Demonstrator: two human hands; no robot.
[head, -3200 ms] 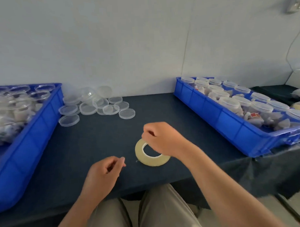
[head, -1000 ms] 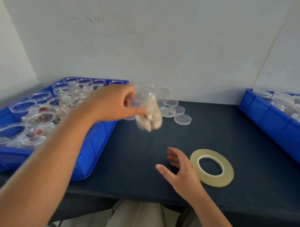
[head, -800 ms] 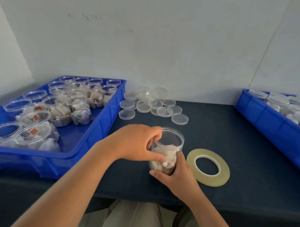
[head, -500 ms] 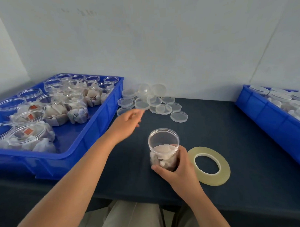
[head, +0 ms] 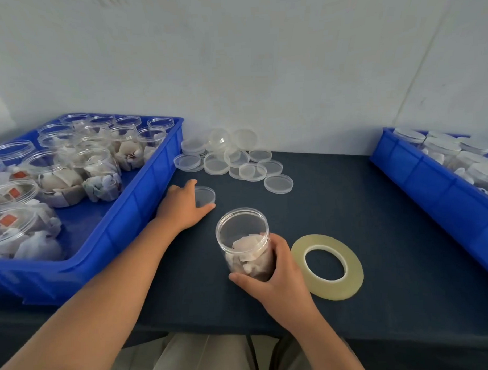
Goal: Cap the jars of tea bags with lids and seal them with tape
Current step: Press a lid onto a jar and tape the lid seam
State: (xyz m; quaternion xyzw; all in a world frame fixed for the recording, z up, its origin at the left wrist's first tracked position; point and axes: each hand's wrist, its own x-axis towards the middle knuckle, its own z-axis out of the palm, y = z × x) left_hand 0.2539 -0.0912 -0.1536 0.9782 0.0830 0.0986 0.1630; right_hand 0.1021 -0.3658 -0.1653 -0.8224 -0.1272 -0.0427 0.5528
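Your left hand [head: 182, 207] takes a lid [head: 206, 195]; your right hand [head: 278, 276] holds the open jar [head: 243, 237].
Your left arm stretches forward beside the blue bin [head: 106, 239] of uncapped jars, palm down, thumb and fingers curled round the clear lid lying flat on the dark table [head: 348, 209]. Beyond its fingertips lies a heap of loose lids [head: 236, 160]. Nearer you, your right hand wraps the lower wall of the jar: clear, upright, uncapped, tea bags in its lower half. The tape roll [head: 328, 288] lies flat just right of that hand.
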